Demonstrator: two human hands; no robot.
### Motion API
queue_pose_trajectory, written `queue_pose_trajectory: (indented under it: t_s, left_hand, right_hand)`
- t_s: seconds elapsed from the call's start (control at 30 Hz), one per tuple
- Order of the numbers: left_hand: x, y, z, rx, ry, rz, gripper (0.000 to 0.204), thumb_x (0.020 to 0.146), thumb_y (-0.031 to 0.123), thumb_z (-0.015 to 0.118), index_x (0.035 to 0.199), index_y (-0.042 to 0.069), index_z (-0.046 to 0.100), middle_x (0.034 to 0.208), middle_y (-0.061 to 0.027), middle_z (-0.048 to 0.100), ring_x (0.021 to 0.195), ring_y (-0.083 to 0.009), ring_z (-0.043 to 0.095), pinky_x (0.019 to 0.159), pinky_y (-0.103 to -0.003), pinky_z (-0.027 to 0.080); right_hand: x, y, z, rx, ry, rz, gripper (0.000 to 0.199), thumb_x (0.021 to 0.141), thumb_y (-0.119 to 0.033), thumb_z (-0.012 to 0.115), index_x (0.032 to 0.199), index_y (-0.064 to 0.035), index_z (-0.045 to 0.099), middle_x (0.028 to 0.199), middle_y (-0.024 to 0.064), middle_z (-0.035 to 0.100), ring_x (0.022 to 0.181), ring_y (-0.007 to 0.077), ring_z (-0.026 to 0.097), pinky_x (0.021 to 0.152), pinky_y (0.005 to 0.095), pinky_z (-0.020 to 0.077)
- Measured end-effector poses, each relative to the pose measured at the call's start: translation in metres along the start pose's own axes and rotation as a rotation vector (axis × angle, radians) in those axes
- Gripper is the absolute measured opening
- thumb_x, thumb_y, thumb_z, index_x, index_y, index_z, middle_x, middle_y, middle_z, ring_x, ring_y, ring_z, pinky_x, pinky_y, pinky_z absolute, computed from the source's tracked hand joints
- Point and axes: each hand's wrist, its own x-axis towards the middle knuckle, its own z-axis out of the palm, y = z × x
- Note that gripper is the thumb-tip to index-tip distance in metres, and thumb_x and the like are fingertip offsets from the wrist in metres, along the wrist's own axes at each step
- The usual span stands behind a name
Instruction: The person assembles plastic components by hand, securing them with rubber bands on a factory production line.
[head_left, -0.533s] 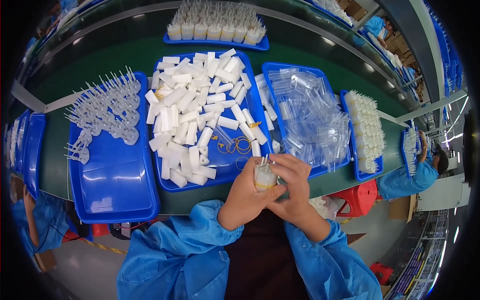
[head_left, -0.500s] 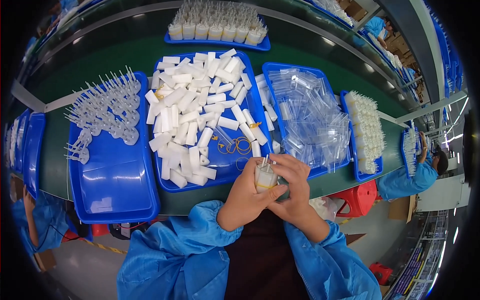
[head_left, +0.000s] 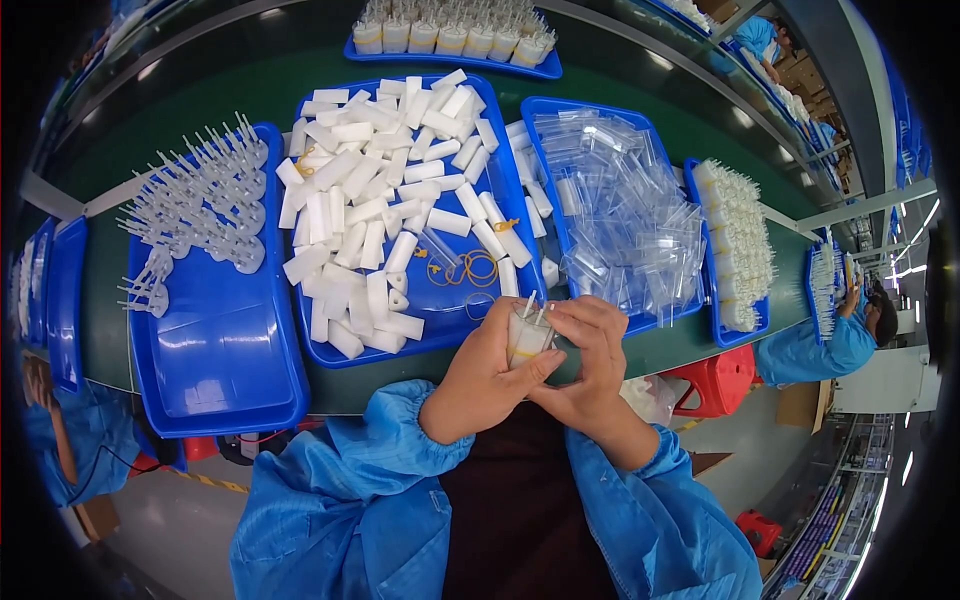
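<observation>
My left hand [head_left: 482,375] is wrapped around a short white cylindrical bundle [head_left: 527,338] with a clear outer wall and a yellow band around it. Thin white stems stick up from its top. My right hand [head_left: 592,365] closes on the bundle's right side, fingertips bent over at the upper rim. Both hands are held together at the near table edge, and they hide much of the bundle's sides. Just beyond them is a blue tray [head_left: 440,318] heaped with white foam-like blocks [head_left: 370,200], with yellow rubber bands [head_left: 480,268] lying among them.
At left, a blue tray [head_left: 215,370] holds white stemmed pieces [head_left: 205,205]. Clear plastic sleeves [head_left: 630,215] fill another tray to the right. Finished-looking banded bundles stand in trays at far right [head_left: 735,250] and at the back [head_left: 450,40]. A red stool [head_left: 718,382] is below; co-workers sit at both sides.
The view has shifted slightly, so the trays sit a little higher and further left. Both hands keep hold of the bundle, which is now tilted a bit more to the right.
</observation>
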Motion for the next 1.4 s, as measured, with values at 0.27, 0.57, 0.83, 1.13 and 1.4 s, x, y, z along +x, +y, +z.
queue_pose_trajectory:
  t_s: [0.27, 0.57, 0.83, 1.13, 1.4]
  left_hand:
    - [0.001, 0.004, -0.005, 0.244, 0.042, -0.001, 0.042, 0.069, 0.018, 0.072, 0.101, 0.002, 0.050, 0.082, -0.0136, 0.061, 0.076, -0.0233, 0.062, 0.068, -0.033, 0.047]
    - [0.005, 0.006, -0.004, 0.475, -0.309, 0.007, 0.042, 0.068, 0.014, 0.068, 0.105, 0.004, 0.050, 0.090, -0.0165, 0.060, 0.082, -0.0350, 0.060, 0.071, -0.037, 0.048]
    - [0.009, -0.005, -0.009, 0.510, -0.500, -0.037, 0.040, 0.068, 0.016, 0.068, 0.102, 0.005, 0.051, 0.087, -0.0148, 0.061, 0.082, -0.0340, 0.061, 0.071, -0.037, 0.048]
    - [0.010, -0.005, -0.012, 0.501, -0.572, -0.116, 0.036, 0.068, 0.014, 0.063, 0.100, 0.004, 0.051, 0.089, -0.0180, 0.062, 0.084, -0.0378, 0.060, 0.073, -0.040, 0.049]
    - [0.012, -0.006, -0.014, 0.514, -0.575, -0.092, 0.035, 0.067, 0.012, 0.062, 0.099, 0.004, 0.052, 0.089, -0.0174, 0.062, 0.085, -0.0365, 0.060, 0.073, -0.040, 0.048]
  right_hand:
    - [0.021, 0.004, -0.046, 0.378, -0.418, 0.116, 0.063, 0.063, -0.012, 0.077, 0.120, -0.0084, 0.051, 0.120, 0.0132, 0.047, 0.100, 0.0256, 0.051, 0.079, 0.0317, 0.0404]
    - [0.053, 0.025, -0.056, 0.594, -0.743, 0.320, 0.022, 0.071, -0.006, 0.070, 0.093, -0.0059, 0.065, 0.101, 0.0070, 0.062, 0.078, 0.0129, 0.058, 0.058, 0.0219, 0.0440]
    - [0.056, 0.039, -0.049, 0.645, -1.030, 0.404, 0.025, 0.068, -0.011, 0.075, 0.089, -0.0070, 0.063, 0.095, 0.0057, 0.057, 0.072, 0.0137, 0.061, 0.059, 0.0237, 0.0483]
    - [0.063, 0.032, -0.046, 0.506, -1.119, 0.378, 0.024, 0.066, -0.006, 0.076, 0.081, -0.0033, 0.057, 0.100, 0.0101, 0.058, 0.077, 0.0168, 0.062, 0.058, 0.0253, 0.0517]
    - [0.064, 0.030, -0.043, 0.446, -1.117, 0.337, 0.022, 0.066, -0.002, 0.074, 0.080, -0.0025, 0.057, 0.099, 0.0107, 0.059, 0.078, 0.0187, 0.063, 0.060, 0.0253, 0.0531]
